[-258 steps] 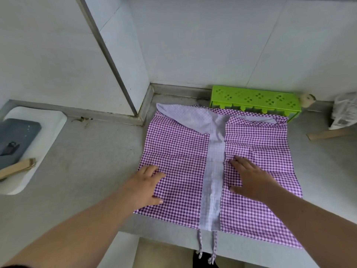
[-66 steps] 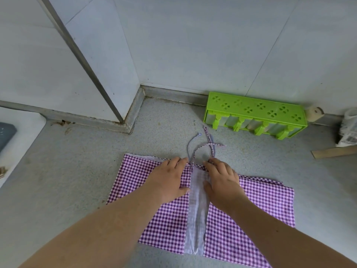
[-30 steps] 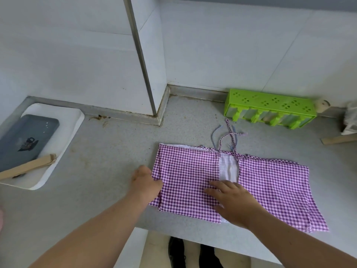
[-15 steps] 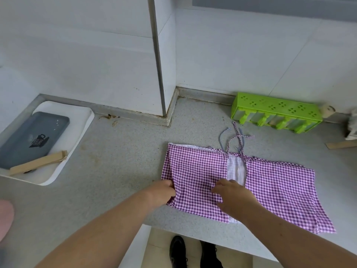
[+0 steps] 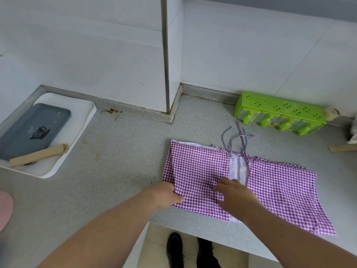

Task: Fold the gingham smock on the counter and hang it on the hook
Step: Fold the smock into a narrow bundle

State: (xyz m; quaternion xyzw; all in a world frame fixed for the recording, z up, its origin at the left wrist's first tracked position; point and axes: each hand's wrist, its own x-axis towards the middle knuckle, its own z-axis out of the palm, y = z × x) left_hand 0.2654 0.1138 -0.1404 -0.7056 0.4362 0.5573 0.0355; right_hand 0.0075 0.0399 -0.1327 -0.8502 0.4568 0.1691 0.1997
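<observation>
The smock (image 5: pixel 270 182) lies flat on the counter (image 5: pixel 116 171), already folded into a wide band, its near edge close to the counter's front lip and its ties (image 5: pixel 238 138) trailing off the far edge toward the green rack (image 5: pixel 280 111) by the wall. The left hand (image 5: pixel 167 196) pinches the smock's near left corner, thumb on top and fingers apparently tucked under the cloth. The right hand (image 5: pixel 235 196) rests on the smock just left of its white centre strip (image 5: pixel 238 169), fingers bent and pressing down; whether they pinch any cloth I cannot tell. The step in hand looks like a sideways fold: the left part is about to be brought over toward the centre strip while the right hand pins the crease line. The next move calls for lifting all layers at that corner together, carrying them across level so the edges line up, then flattening the new crease. No hook is in view, so hanging is still to come. Left of the smock, well apart, sits a white tray (image 5: pixel 81 117) with a grey tray (image 5: pixel 32 130) on it.
</observation>
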